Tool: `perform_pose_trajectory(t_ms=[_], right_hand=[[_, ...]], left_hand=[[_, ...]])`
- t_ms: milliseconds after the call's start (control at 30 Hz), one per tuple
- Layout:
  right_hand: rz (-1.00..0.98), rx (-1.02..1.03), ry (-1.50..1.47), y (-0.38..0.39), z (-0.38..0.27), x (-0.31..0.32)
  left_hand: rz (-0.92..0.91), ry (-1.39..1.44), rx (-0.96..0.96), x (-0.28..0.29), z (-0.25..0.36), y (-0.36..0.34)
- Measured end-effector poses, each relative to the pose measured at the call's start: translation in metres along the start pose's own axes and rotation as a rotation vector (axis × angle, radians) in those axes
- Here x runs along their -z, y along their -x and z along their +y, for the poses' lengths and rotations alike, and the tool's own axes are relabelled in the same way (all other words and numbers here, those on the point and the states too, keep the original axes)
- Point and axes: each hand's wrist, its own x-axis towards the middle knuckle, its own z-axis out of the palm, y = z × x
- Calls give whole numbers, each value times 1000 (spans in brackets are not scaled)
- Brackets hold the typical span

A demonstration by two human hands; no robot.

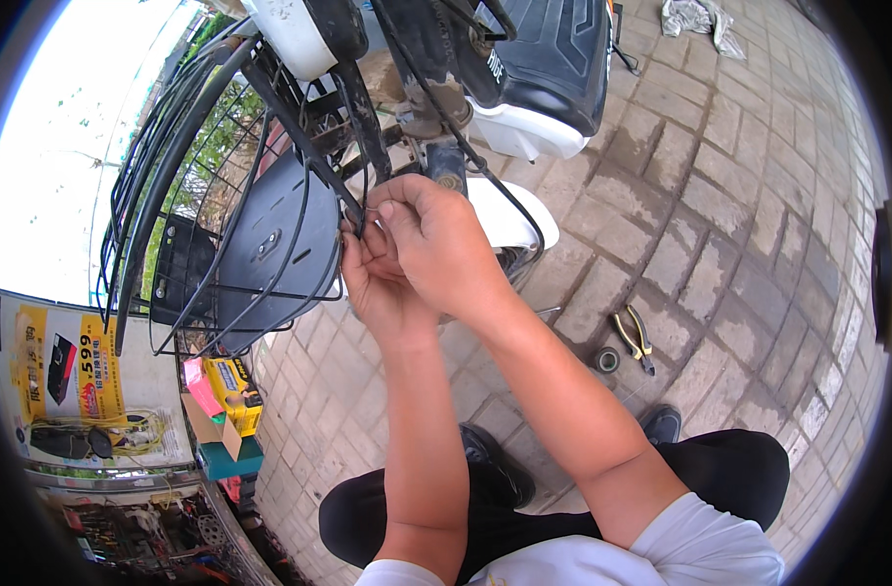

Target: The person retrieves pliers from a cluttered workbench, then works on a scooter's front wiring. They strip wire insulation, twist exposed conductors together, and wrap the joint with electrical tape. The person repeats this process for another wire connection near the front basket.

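Both my hands meet at the front of a two-wheeled vehicle, beside its black wire basket [184,349]. My left hand [385,298] is below with its fingers curled up and pinched together. Over it, my right hand [444,239] closes thumb and forefinger on the same small spot. Thin black cables [362,171] run down to my fingertips. What the fingers grip is too small and covered to make out. A dark grey plate [304,215] sits in the basket just left of my hands. The white front fender [514,213] is behind my right hand.
On the brick paving lie yellow-and-black pliers [637,342] and a dark roll of tape [607,360]. The vehicle's black footboard [549,59] is at the top. A yellow box [236,396] and a tray of tools [153,532] stand at left; a grey cloth [700,20] lies far right.
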Motion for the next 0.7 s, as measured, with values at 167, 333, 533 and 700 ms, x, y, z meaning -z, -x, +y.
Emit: perform_pose_trajectory(t_ms=[167,333,533,700], right_hand=[[-23,23,28,-3,1,2],[-6,52,45,-5,-2,1],[2,39,111,-6,-2,-5],[11,95,166,-5,3,-7]], left_hand=[[118,-5,-43,-1,-1,5],[70,93,-3,-4,-3,11],[276,58,20,-7,5,17],[504,33,2,-9,13,22]])
